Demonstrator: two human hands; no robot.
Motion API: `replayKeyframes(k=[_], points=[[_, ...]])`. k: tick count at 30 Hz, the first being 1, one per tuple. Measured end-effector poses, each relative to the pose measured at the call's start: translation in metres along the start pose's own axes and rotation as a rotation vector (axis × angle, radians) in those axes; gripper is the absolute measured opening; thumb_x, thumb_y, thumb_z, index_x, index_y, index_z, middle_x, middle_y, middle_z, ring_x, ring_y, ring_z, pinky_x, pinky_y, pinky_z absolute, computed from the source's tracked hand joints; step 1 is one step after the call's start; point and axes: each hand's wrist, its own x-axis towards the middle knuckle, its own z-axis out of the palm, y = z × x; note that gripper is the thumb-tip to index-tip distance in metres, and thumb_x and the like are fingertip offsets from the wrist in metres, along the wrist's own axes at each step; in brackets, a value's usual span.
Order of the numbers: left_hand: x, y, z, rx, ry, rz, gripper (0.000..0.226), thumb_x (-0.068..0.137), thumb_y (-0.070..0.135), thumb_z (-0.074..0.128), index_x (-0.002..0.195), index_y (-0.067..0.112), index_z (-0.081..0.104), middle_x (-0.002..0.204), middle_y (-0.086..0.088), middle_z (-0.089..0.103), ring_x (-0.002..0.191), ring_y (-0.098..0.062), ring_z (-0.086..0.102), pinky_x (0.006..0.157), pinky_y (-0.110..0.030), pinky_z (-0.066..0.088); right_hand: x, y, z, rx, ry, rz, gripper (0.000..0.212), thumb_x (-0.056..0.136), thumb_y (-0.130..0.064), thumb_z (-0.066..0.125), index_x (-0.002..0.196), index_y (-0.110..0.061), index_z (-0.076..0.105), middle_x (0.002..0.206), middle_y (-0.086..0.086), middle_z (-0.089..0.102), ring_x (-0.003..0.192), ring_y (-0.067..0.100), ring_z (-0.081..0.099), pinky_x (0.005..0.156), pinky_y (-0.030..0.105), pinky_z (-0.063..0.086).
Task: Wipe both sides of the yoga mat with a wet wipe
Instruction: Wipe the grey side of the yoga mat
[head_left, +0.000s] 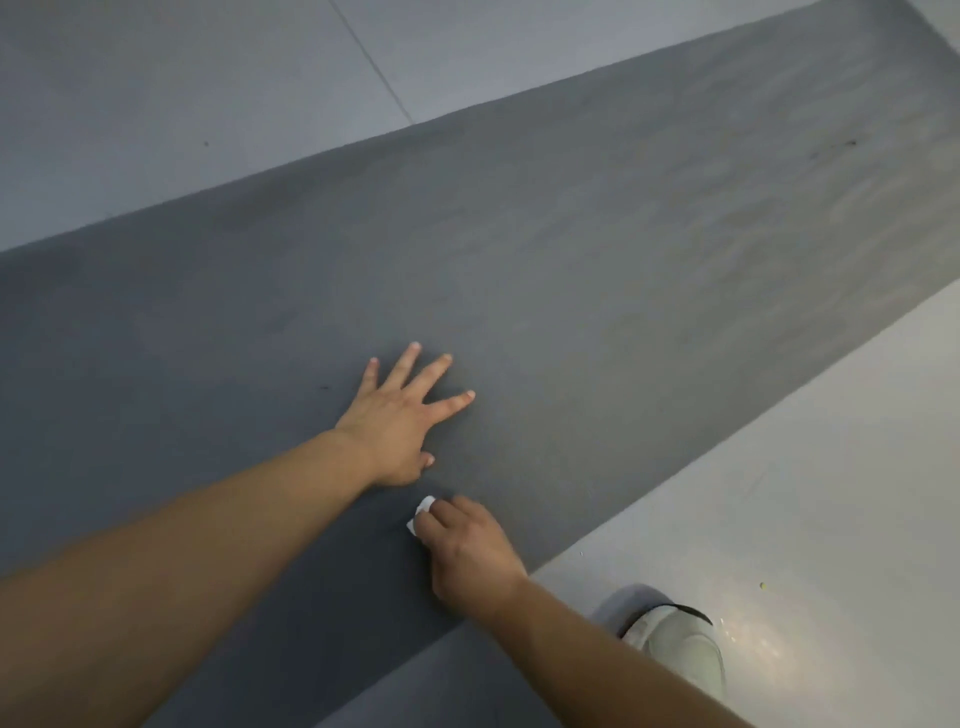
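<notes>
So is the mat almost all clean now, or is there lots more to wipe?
Probably lots more. The right hand is pressing the white wet wipe onto the grey yoga mat near its close edge, while the left hand lies flat on it, fingers spread. The far stretch shows faint swirly streaks, maybe already wiped. The near patch is in hand now. Only one side faces up, so the underside likely still needs doing.

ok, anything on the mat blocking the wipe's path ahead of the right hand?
Only the left hand, pressed flat on the grey yoga mat just beyond the white wet wipe that the right hand holds. The rest of the mat shows nothing on it.
</notes>
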Motion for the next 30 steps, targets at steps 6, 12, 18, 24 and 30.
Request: replayKeyframes(k=[6, 12, 18, 24, 30], points=[[0.017, 0.014, -0.012, -0.014, -0.162, 0.013, 0.104, 0.086, 0.029, 0.071, 0.157, 0.050, -0.002, 0.164, 0.009, -0.027, 0.152, -0.030, -0.024, 0.118, -0.068, 0.016, -0.011, 0.094, -0.057, -0.102, 0.118, 0.011, 0.025, 0.070, -0.006, 0.061, 0.094, -0.010, 0.067, 0.088, 0.011, 0.065, 0.076, 0.032, 0.059, 0.072, 0.032, 0.049], [0.019, 0.026, -0.016, -0.061, -0.159, -0.023, 0.096, 0.080, 0.024, 0.067, 0.156, 0.045, 0.014, 0.166, 0.006, -0.015, 0.153, -0.034, -0.017, 0.117, -0.069, 0.018, -0.015, 0.128, -0.093, -0.227, 0.318, 0.477, 0.018, 0.067, 0.003, 0.053, 0.081, -0.007, 0.060, 0.072, 0.012, 0.059, 0.065, 0.035, 0.055, 0.064, 0.035, 0.038], [0.031, 0.033, -0.008, -0.023, 0.123, 0.085, 0.048, 0.090, 0.048, 0.057, 0.133, 0.029, 0.051, 0.168, 0.001, 0.011, 0.155, -0.030, 0.001, 0.122, -0.056, 0.019, -0.045, 0.008, -0.001, -0.020, 0.086, 0.081, 0.019, 0.077, -0.010, 0.060, 0.095, -0.011, 0.059, 0.087, 0.008, 0.058, 0.074, 0.028, 0.049, 0.066, 0.035, 0.047], [0.037, 0.042, 0.001, -0.051, 0.151, 0.083, 0.053, 0.088, 0.045, 0.056, 0.132, 0.017, 0.048, 0.166, 0.003, 0.021, 0.155, -0.030, 0.012, 0.120, -0.052, 0.027, -0.061, 0.115, -0.065, -0.141, 0.168, 0.010, 0.017, 0.093, -0.013, 0.050, 0.092, -0.010, 0.067, 0.083, 0.010, 0.062, 0.073, 0.031, 0.057, 0.068, 0.033, 0.046], [0.038, 0.054, 0.005, -0.003, 0.208, 0.043, 0.077, 0.082, 0.047, 0.045, 0.156, 0.034, 0.030, 0.157, -0.003, 0.035, 0.147, -0.038, 0.024, 0.116, -0.060, 0.028, -0.075, 0.174, -0.124, -0.265, 0.283, 0.512, 0.020, 0.069, 0.005, 0.053, 0.082, -0.009, 0.060, 0.073, 0.009, 0.056, 0.065, 0.033, 0.052, 0.062, 0.035, 0.040]])
